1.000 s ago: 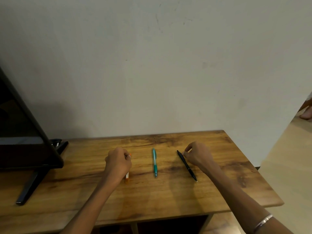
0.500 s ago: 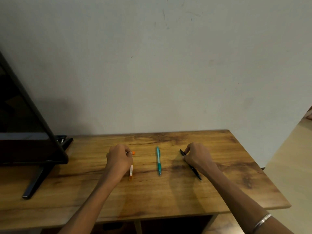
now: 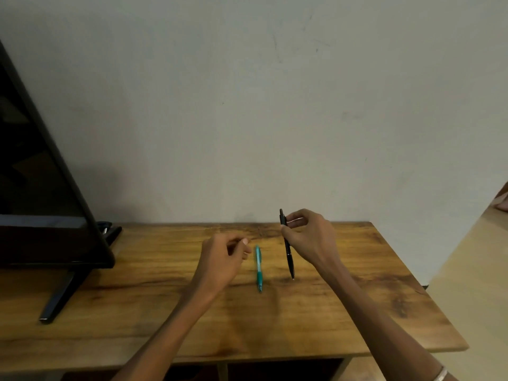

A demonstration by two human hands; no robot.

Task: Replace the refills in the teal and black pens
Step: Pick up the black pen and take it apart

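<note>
A teal pen (image 3: 258,268) lies flat on the wooden table (image 3: 357,312), pointing toward me. My left hand (image 3: 222,259) hovers just left of it with loosely curled fingers, a small gap between thumb and fingers, and nothing visible in them. My right hand (image 3: 308,237) pinches the upper part of a black pen (image 3: 289,259) and holds it nearly upright. Its tip hangs at or just above the table, right of the teal pen. The orange and white pen seen earlier is out of sight, where my left wrist now covers the table.
A black monitor (image 3: 41,202) on a slanted stand foot (image 3: 59,295) fills the table's left side. A plain wall rises right behind the table. The table's right edge (image 3: 428,292) drops off to a pale floor.
My right hand has lifted the black pen off the table and tilted it upright. My left hand has let go of the orange and white pen and moved right toward the teal pen.
</note>
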